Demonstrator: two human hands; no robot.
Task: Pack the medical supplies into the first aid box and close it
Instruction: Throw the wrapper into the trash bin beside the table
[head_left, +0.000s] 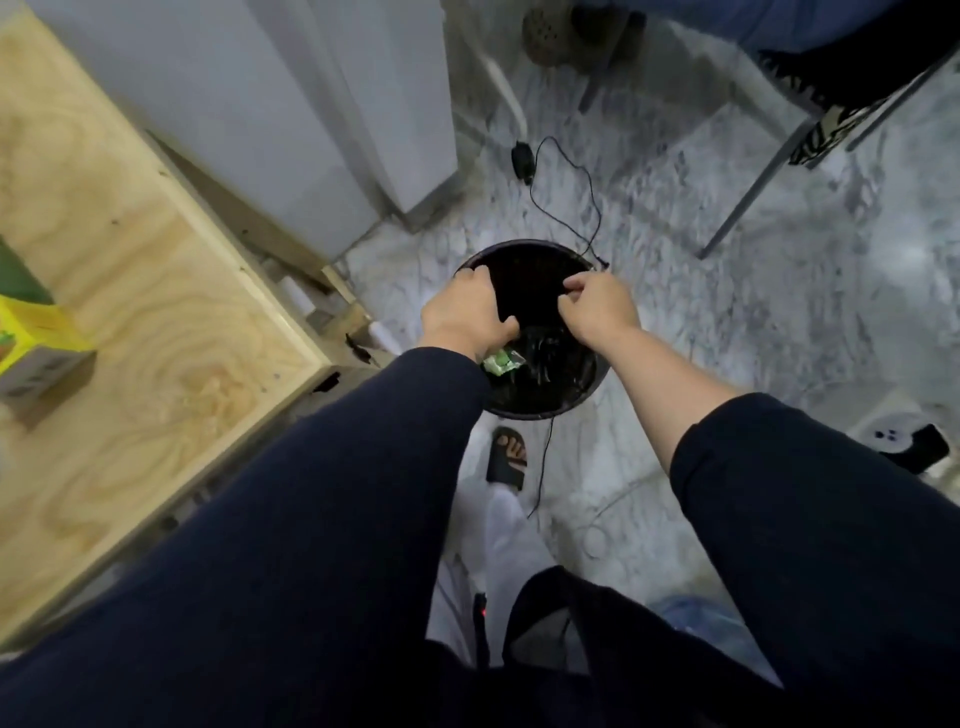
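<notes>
while both hands hang over a round black bin (535, 400), left hand (465, 312) curled, a green-and-white wrapper (500, 360) just below it, grip unclear; right hand (597, 306) pinching black liner (524, 296). far left of the hands: wooden table (156, 322), yellow box (31, 338). first aid box not visible.

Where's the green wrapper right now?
In the head view the green wrapper lies inside the black bin on the floor, at its near-left side, just below the left hand.
</notes>
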